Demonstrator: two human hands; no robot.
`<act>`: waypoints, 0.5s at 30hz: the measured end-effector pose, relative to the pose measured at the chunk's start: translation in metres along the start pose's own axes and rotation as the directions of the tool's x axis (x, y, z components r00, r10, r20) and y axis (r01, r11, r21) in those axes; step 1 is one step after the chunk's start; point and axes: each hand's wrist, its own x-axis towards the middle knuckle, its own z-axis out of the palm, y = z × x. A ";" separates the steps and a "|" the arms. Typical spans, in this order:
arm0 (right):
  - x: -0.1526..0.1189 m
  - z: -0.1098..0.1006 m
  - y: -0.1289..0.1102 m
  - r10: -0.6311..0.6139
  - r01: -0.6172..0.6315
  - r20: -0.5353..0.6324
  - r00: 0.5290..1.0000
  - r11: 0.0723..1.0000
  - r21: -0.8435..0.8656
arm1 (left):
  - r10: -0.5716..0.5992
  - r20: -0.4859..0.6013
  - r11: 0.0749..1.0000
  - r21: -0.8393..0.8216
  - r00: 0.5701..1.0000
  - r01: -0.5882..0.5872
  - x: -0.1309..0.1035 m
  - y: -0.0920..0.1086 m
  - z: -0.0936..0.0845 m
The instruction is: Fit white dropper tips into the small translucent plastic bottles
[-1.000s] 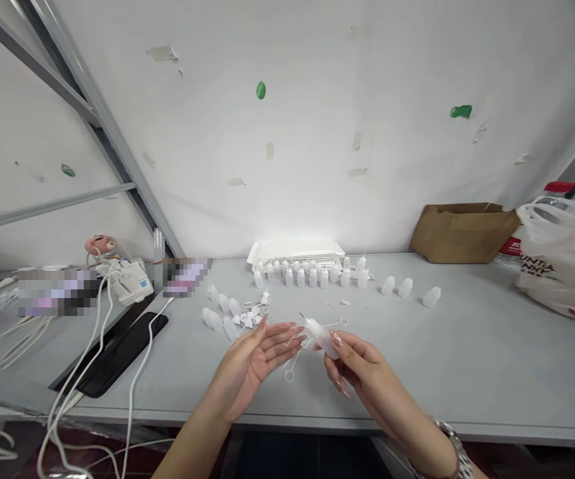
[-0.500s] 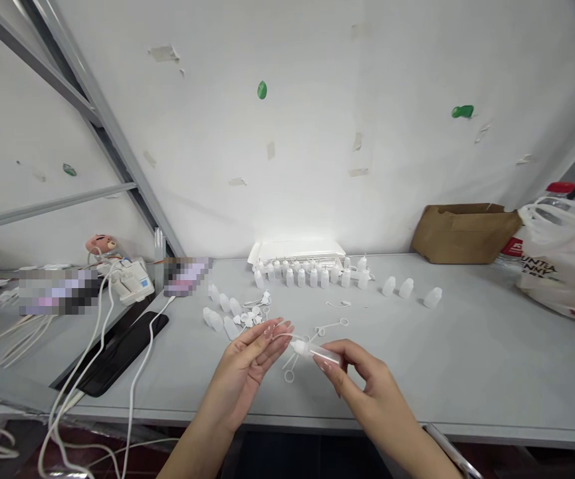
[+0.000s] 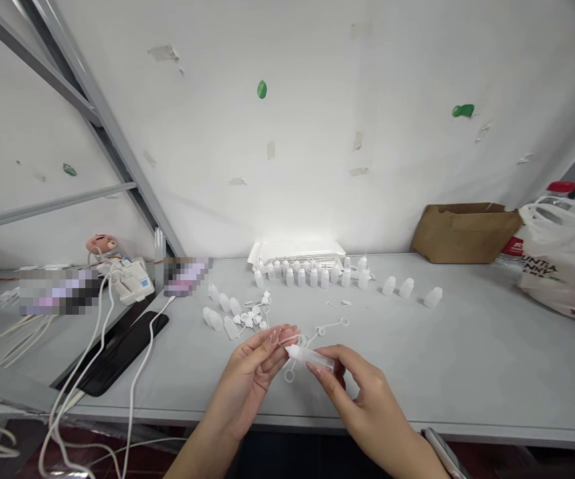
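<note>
My right hand (image 3: 364, 386) is closed round a small translucent squeeze bottle (image 3: 314, 360), held tilted with its white nozzle tip pointing left. The fingers of my left hand (image 3: 252, 366) pinch a thin white cap strap (image 3: 301, 338) that curves beside the nozzle; the end in my fingertips is mostly hidden. Under the bottle, on the grey table (image 3: 447, 359), lie loose cap straps with a ring (image 3: 289, 376) showing. Further left of these, a small pile of white caps and nozzle pieces (image 3: 251, 318) lies close to my left fingertips.
Several capped bottles (image 3: 313, 278) stand in rows before a white tray (image 3: 300, 251). Open bottles (image 3: 406, 288) stand at right, others (image 3: 230, 327) lie at left. A black phone (image 3: 122, 352) and white cables (image 3: 132, 392) occupy the left; a cardboard box (image 3: 466, 234) and plastic bag (image 3: 561, 266), the right.
The bottle in my right hand has shifted slightly left and down. Its nozzle now sits closer to my left fingers, and the strap is bent into a tighter loop.
</note>
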 end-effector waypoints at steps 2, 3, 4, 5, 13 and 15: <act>-0.001 0.000 0.000 -0.016 0.016 -0.006 1.000 1.000 -0.013 | 0.002 -0.003 1.000 -0.006 1.000 -0.002 0.000 -0.001 -0.001; -0.001 0.000 0.001 -0.021 0.021 -0.008 1.000 1.000 -0.018 | 0.002 -0.005 1.000 -0.010 1.000 -0.002 0.000 -0.001 -0.001; -0.001 0.000 0.001 -0.027 0.026 -0.012 1.000 0.999 -0.024 | 0.002 -0.007 1.000 -0.014 1.000 -0.002 0.001 -0.001 -0.001; -0.001 0.000 0.000 -0.034 0.034 -0.016 0.999 0.999 -0.032 | 0.004 -0.010 1.000 -0.020 1.000 -0.004 0.000 -0.001 -0.001; -0.002 0.005 0.002 -0.267 0.249 -0.093 0.959 0.953 -0.171 | 0.041 -0.041 0.998 -0.038 0.998 -0.042 -0.001 -0.005 0.001; -0.004 0.010 0.003 -0.353 0.319 -0.114 0.928 0.916 -0.241 | 0.072 -0.062 0.997 -0.034 0.995 -0.074 -0.001 -0.008 0.002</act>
